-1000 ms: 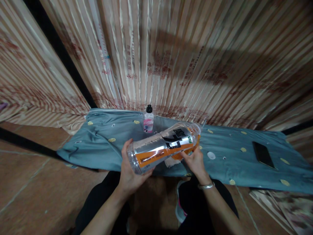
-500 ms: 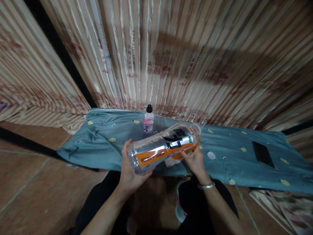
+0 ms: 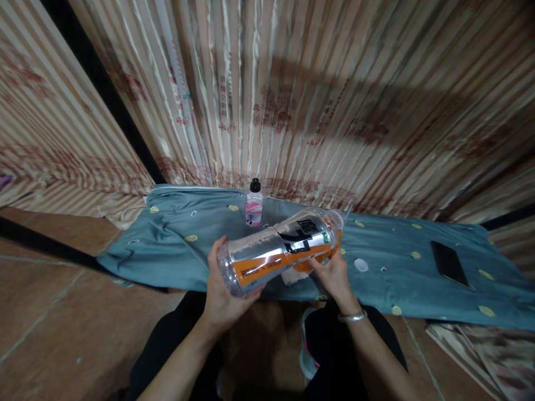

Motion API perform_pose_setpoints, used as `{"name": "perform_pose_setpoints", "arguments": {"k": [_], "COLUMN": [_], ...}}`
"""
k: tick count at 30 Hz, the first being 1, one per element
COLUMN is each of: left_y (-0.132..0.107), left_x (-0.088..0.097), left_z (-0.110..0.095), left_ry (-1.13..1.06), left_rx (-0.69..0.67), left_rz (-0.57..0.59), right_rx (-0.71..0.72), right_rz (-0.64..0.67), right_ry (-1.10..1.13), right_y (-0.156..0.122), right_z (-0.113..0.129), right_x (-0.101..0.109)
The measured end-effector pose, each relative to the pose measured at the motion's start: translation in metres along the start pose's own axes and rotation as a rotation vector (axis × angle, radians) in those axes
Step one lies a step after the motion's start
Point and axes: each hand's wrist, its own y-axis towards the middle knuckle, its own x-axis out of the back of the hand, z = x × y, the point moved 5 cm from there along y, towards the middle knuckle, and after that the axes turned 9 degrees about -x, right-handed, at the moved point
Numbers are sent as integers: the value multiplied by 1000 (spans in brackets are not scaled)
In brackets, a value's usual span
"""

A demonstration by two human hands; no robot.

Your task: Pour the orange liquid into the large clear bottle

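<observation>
A large clear plastic bottle [image 3: 281,249] with an orange, black and white label lies tilted in the air, its base toward me and its neck pointing away to the right. My left hand [image 3: 221,292] cups the base, fingers wrapped round it. My right hand [image 3: 332,274] pinches the orange label near the bottle's shoulder. A loose piece of label or paper [image 3: 292,275] hangs under the bottle. A white cap [image 3: 360,264] rests on the blue cloth [image 3: 175,245] just right of my right hand.
A small bottle with a pink label and black cap [image 3: 254,204] stands at the cloth's far edge. A dark phone [image 3: 449,263] lies on the cloth at right. A striped curtain [image 3: 292,100] hangs behind. Brown tiled floor [image 3: 50,323] lies at left.
</observation>
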Motion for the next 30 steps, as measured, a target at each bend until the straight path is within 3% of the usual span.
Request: {"name": "perform_pose_setpoints", "arguments": {"k": [7,15,22,30], "left_y": [1,-1,3,-1], "left_x": [-1,-1,6,-3], "left_z": [-2,0,-2,0], "left_ry": [-17,39,92,62], "left_rx": [7,-98,-65,-112], "left_rz": [-45,-9,15,22], "right_rx": [15,46,52,26], "right_rz": [-9,-34,-52,-25], "right_ry": [23,1,-2,-2], "right_y": [2,1,1,1], "right_z": [-4,-5,-5,-4], "right_x": [-1,-2,-2,-2]}}
